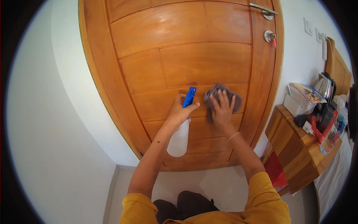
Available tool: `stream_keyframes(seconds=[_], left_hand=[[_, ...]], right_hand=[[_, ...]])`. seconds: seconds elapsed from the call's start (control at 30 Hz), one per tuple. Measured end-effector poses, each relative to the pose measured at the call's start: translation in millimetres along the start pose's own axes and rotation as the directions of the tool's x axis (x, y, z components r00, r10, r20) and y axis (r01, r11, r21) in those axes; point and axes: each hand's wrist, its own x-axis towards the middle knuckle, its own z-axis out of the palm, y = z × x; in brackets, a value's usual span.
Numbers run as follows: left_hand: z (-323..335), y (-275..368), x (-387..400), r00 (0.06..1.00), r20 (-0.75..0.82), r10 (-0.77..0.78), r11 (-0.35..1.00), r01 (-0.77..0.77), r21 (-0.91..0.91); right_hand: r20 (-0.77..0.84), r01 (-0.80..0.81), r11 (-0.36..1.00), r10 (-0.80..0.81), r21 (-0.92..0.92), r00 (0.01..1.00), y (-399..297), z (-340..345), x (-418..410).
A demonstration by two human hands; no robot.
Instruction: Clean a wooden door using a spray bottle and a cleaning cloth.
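Note:
My left hand (180,110) grips a spray bottle (178,140) by its neck; the body is whitish and translucent, the trigger head blue. The bottle hangs upright in front of a varnished wooden door (207,64). To its right, my right hand (223,109) lies with spread fingers on a grey-brown cloth (237,100), pressed flat against the lower half of the door. Part of the cloth is hidden under the palm. Near the door's upper right edge are a metal lever handle (263,9) and a lock (269,36) with a red-tagged key.
A wooden side table (304,135) stands at the right, holding a white box (292,105), magazines (307,92), a metal kettle (324,85), a white charger (307,127) and a red plastic bag (317,130). A bed with a white sheet (331,179) lies beyond it. White walls flank the door.

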Motion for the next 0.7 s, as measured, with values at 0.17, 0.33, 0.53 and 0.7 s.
stream_keyframes(seconds=[0.17,0.33,0.53,0.7], left_hand=[[-8,-3,1,1.0,0.003,-0.016,1.0,0.016,-0.01],[-22,-1,-7,0.999,-0.015,0.039,0.995,-0.041,-0.096],[-51,-15,-24,0.997,-0.081,0.018,0.99,-0.03,-0.139],[-84,-23,-37,0.996,-0.087,-0.029,0.981,0.011,-0.194]], right_hand=[[-0.222,-0.094,0.994,0.078,-0.062,0.972,6,-16,154],[-0.271,-0.106,0.994,0.104,0.007,0.957,-26,-1,176],[0.19,0.283,0.958,-0.288,0.055,0.939,-69,29,-18],[0.313,0.596,0.8,-0.585,0.073,0.748,-28,26,-55]])
